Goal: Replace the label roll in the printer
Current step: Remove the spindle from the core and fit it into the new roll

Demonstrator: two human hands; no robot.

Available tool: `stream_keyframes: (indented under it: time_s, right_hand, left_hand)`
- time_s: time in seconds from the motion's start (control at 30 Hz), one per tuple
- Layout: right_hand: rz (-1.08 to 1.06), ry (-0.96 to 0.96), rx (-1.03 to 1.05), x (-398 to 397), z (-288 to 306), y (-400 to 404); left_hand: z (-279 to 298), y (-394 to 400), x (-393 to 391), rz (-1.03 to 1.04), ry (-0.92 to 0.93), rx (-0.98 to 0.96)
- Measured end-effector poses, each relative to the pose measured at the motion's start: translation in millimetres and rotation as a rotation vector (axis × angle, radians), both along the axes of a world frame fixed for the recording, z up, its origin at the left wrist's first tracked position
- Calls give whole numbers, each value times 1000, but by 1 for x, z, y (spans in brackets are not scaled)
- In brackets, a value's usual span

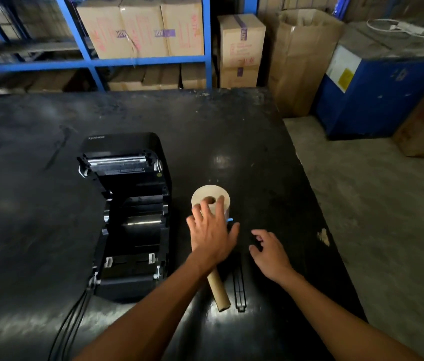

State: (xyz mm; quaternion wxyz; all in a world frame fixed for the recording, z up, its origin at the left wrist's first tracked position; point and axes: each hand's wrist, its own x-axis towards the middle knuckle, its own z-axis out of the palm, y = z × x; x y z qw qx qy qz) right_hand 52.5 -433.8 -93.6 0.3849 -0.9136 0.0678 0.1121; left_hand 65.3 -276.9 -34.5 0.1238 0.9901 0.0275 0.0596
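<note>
The fresh label roll (210, 198) stands on end on the tabletop (257, 152), right of the open printer (130, 217). The left hand (210, 230) spreads wide over it, likely to lift; the right hand (268, 252) hovers loosely open, empty, beside the empty cardboard core (218, 290).

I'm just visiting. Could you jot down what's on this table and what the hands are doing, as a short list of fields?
printer: lid open, roll bay empty
new roll: standing on end, right of printer
left hand: spread over the roll, fingertips on it
right hand: open, above the table, holding nothing
empty core: lying under the left wrist
spindle: black, beside the core
</note>
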Motion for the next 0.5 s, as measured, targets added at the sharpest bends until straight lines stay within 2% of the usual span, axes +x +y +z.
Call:
stream_keyframes:
  time_s: [0.2,0.27,0.4,0.5]
  right_hand:
    - [-22,129,163,41,4,34]
    - [-56,166,191,48,1,41]
    - [-105,204,250,53,-4,44]
    - [-159,222,415,51,2,41]
  left_hand:
    - [18,12,68,129,434,-153]
    - [18,12,81,142,528,-183]
    - [18,16,85,134,522,-197]
    - [16,29,80,129,477,-301]
